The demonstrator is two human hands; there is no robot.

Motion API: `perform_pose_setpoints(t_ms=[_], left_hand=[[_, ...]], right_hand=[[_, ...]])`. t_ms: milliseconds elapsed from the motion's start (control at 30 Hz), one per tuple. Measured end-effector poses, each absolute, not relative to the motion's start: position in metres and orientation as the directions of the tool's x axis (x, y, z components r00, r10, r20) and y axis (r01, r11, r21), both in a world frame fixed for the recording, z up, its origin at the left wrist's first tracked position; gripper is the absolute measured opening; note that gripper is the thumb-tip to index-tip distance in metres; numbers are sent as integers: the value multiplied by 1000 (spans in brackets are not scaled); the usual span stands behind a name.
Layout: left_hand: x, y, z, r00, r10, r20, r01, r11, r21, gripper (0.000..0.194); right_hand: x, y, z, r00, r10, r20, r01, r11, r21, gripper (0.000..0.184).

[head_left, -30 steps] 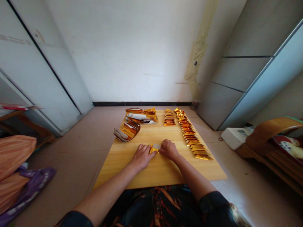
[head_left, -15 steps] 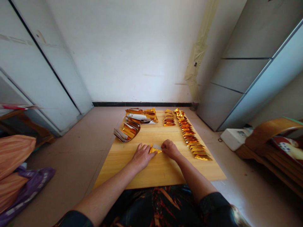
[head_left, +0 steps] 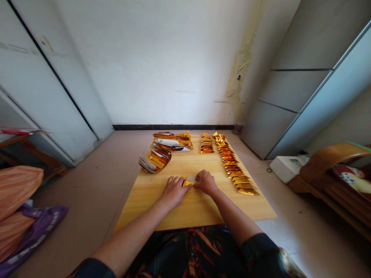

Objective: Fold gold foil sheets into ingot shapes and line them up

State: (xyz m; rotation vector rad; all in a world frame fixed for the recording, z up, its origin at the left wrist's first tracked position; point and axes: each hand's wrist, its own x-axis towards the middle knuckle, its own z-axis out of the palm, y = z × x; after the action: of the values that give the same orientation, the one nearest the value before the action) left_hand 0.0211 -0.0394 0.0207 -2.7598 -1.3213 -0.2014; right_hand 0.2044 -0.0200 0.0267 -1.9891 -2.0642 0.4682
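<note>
Between my hands, on the wooden board (head_left: 156, 204), lies a small piece of gold foil paper (head_left: 190, 180) with a grey underside showing on top. My left hand (head_left: 174, 190) grips its left end, thumb pressed on the near edge. At the right end, my right hand (head_left: 205, 181) pinches the same paper, its fingertips curled over it. To the right runs a long row of folded gold paper pieces (head_left: 233, 168), overlapping one another. A shorter row of folded gold pieces (head_left: 206, 145) stands farther back.
At the back left of the board are a pile of gold foil sheets (head_left: 182, 139) and a curved brown holder (head_left: 166, 164) with paper strips inside. A white wall, a grey fridge (head_left: 278, 112) and a wooden seat (head_left: 333, 170) surround the board. Orange and purple bags (head_left: 37, 224) lie left.
My right hand has moved slightly left, closer to my left hand, over the gold paper, covering more of its right end. My left hand stays in nearly the same place.
</note>
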Motion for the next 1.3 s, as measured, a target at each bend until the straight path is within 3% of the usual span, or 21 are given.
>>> perform_pose_setpoints(t_ms=[533, 700, 967, 1300], left_hand=[[23, -40, 22, 591, 793, 149, 800, -600, 20, 35], [35, -47, 23, 468, 866, 175, 869, -487, 87, 27], [57, -52, 14, 174, 937, 304, 960, -230, 160, 21], [60, -52, 8, 161, 954, 255, 958, -213, 192, 19]], right_hand=[[212, -12, 26, -30, 995, -93, 893, -15, -450, 16], [209, -14, 23, -27, 997, -65, 923, 0, -385, 14], [211, -12, 21, -37, 996, -81, 923, 3, -386, 14], [212, -11, 22, -48, 995, -92, 906, 4, -424, 17]])
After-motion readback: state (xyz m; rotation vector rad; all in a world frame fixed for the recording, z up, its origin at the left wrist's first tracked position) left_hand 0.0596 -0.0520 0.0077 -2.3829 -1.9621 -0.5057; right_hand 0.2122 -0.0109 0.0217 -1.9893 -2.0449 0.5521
